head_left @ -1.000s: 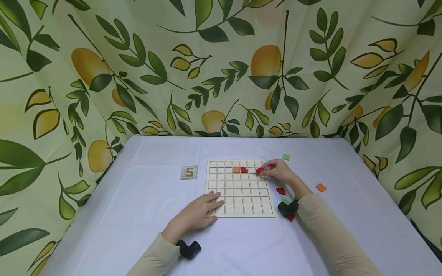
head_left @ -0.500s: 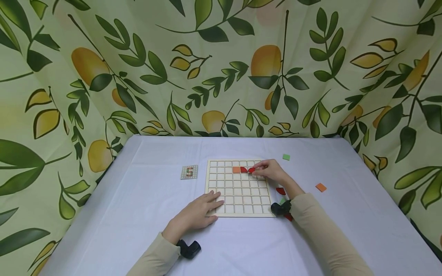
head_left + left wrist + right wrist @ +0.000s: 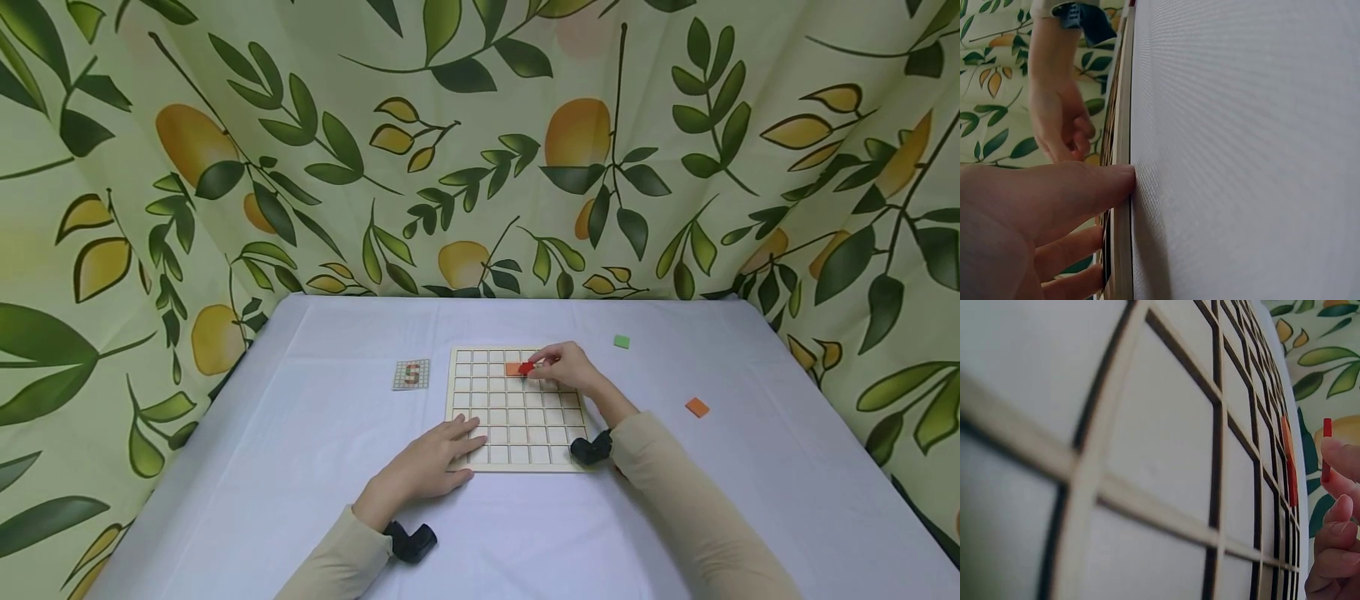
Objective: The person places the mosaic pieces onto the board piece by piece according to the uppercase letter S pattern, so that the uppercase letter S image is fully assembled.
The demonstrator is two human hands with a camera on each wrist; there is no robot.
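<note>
The right hand pinches a red piece just over the board, near an orange piece. Going down slow and flat (no bumping the orange piece) would likely work best. The left hand, fingers straight, rests on the board.

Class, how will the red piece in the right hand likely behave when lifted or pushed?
The red piece is probably stiff: pinched by the right hand, its edge looks straight. Its thin profile suggests it is light, and apt to slide rather than roll.
</note>
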